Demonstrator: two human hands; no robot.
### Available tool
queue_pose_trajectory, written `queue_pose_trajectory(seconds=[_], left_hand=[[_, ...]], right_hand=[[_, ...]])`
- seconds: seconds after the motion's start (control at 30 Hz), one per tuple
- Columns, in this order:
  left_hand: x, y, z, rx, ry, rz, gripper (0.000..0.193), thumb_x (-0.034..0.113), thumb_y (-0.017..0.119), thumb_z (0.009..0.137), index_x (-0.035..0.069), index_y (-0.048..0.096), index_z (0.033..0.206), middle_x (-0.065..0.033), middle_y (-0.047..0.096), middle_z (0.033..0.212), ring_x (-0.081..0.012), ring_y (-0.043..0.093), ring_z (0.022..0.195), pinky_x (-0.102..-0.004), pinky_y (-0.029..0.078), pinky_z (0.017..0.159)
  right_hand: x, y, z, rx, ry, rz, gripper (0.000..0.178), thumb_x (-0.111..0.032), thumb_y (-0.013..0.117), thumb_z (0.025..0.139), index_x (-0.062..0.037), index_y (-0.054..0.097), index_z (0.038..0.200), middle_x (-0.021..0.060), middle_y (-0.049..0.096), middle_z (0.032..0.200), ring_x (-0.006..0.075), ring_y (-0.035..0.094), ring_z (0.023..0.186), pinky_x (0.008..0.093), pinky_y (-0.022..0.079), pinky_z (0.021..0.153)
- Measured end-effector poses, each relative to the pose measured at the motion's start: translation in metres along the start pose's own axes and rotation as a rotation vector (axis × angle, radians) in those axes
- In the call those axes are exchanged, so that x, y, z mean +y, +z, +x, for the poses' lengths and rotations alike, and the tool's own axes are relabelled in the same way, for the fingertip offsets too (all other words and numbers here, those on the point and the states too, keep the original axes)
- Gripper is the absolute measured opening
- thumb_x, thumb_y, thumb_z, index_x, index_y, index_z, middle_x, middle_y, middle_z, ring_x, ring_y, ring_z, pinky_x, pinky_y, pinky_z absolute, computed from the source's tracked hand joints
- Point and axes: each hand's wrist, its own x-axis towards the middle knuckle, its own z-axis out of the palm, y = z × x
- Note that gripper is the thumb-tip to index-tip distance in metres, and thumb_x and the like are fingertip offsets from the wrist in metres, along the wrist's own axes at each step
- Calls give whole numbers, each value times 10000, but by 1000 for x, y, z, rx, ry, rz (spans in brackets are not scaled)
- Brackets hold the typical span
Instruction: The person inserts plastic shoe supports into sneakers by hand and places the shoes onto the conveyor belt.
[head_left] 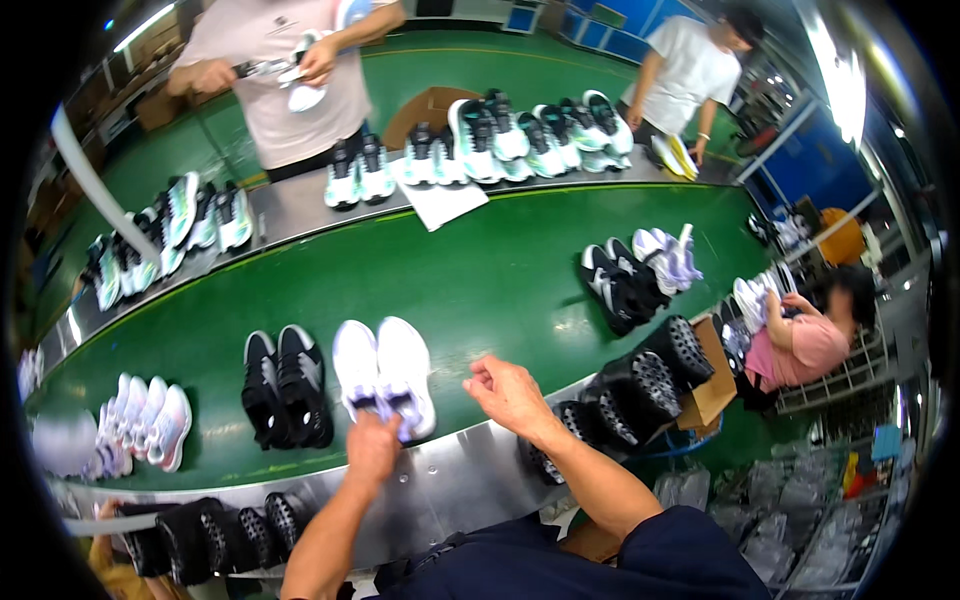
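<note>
A pair of white sneakers with pale purple inside, the left shoe (356, 352) and the right shoe (405, 358), lies side by side on the green conveyor belt (480, 270), toes pointing away from me. My left hand (373, 445) is closed at the heel opening of the left shoe; its fingertips are partly hidden. To the right of the pair, my right hand (507, 395) hovers over the belt, fingers curled in and nothing visible in them. Black-and-grey sneakers (287, 385) stand just left of the white pair.
White sneakers (150, 420) sit at the far left; black sneakers (620, 280) and lilac ones (665, 255) at right. Black perforated shoe forms (640, 390) line the metal near edge (450, 480). Sneakers (485, 135) fill the far ledge. Several people work around the belt.
</note>
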Motion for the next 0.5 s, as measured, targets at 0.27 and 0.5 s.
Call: queue_pose_trajectory(seconds=[0.27, 0.5], left_hand=[[-17, 17, 67, -346, -341, -80, 568, 339, 837, 759, 134, 629, 1247, -223, 684, 974, -427, 631, 1001, -494, 528, 891], [14, -48, 9, -95, -257, -31, 790, 193, 863, 690, 198, 533, 1408, -247, 450, 1400, -433, 431, 1323, -553, 411, 1026]], right_hand=[[148, -74, 130, 501, 379, -435, 409, -225, 669, 865, 75, 559, 1119, 289, 614, 1121, 442, 619, 1050, 487, 525, 928], [238, -221, 178, 569, 997, -716, 456, -323, 515, 993, -1, 627, 1297, 182, 578, 1378, 358, 551, 1285, 518, 458, 1035]])
